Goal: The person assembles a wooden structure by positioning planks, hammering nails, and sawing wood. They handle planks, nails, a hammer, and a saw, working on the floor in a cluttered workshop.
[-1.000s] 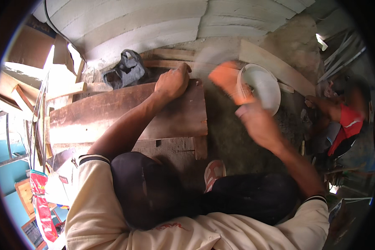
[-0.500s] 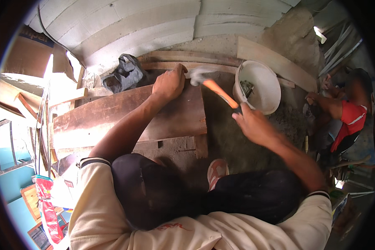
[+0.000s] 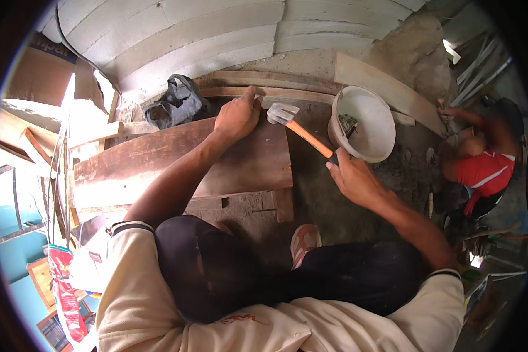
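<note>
My right hand (image 3: 361, 180) is wrapped round the dark grip of a claw hammer (image 3: 308, 138) with an orange handle. The hammer's metal head is over the far right corner of a brown wooden bench (image 3: 240, 161), close to my left fingers. Resting at the bench's far edge, my left hand (image 3: 236, 119) is closed, thumb and forefinger together. Whatever it pinches is too small or too hidden to make out.
Right of the bench stands a whitish bucket (image 3: 376, 126) with something dark inside. A black plastic bag (image 3: 177, 104) lies beyond the bench, near long planks (image 3: 276, 80) by the wall. Another person in red (image 3: 484, 173) crouches at the far right.
The hammer head, blurred before, now shows sharply near the same spot. My left hand stays in place. The other person's arm has moved up and outward.
</note>
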Motion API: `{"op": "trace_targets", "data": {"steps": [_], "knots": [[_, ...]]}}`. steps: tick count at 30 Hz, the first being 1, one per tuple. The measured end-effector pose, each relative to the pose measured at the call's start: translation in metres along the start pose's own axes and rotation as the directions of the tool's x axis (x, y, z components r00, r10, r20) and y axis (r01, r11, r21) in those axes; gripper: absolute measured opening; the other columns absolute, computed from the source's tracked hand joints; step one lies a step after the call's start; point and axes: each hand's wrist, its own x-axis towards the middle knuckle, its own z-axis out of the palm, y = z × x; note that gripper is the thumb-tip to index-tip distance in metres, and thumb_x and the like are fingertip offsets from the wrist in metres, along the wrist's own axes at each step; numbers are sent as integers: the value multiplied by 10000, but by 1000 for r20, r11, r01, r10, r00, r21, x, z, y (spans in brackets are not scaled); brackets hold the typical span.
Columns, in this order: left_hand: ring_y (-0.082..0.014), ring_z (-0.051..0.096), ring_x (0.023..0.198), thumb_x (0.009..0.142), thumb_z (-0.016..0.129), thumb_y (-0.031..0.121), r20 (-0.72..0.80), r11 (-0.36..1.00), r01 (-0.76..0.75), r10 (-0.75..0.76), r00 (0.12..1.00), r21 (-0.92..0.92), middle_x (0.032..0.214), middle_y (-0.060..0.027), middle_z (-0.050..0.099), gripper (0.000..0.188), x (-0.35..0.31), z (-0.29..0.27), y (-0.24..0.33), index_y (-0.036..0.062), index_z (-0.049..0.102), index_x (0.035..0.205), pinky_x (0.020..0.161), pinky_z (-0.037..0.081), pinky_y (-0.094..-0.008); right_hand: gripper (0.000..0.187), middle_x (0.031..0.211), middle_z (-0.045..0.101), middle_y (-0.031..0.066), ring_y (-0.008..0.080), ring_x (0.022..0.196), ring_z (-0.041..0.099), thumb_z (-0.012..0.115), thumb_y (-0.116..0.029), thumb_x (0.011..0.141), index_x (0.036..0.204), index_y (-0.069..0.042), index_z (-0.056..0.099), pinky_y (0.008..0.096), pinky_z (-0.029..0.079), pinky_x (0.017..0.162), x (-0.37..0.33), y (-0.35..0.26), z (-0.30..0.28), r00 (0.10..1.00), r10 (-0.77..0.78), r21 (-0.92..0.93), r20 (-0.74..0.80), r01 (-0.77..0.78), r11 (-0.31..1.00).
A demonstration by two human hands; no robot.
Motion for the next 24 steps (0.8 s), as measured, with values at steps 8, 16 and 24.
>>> {"op": "trace_targets", "data": {"steps": [8,16,24], "knots": [[-492,707,1017,1093,477,258,27,999,30,-28,999,-44,1009,-291,744,291,2,-2,-3,139,560,1346,920,529,-586,339,738,563,36,191,588,543,635,-365,1082,986,-40,618,358,454,542,-18,23,-60,758,21,671,-652,564,482],[-447,697,1095,1106,499,296,25,1000,-24,24,999,-4,1098,-230,743,302,9,-8,1,111,661,1282,953,531,-501,298,840,642,252,458,748,612,667,-237,1064,989,24,544,499,493,687,-28,74,62,962,11,196,-272,44,980],[-201,683,969,1100,595,297,355,972,-96,170,919,-216,1003,-90,746,319,14,-23,2,22,753,1137,919,503,-332,343,681,571,115,231,565,477,704,-316,1059,1067,13,610,384,427,565,-95,102,143,857,377,653,-351,-64,755]]}}
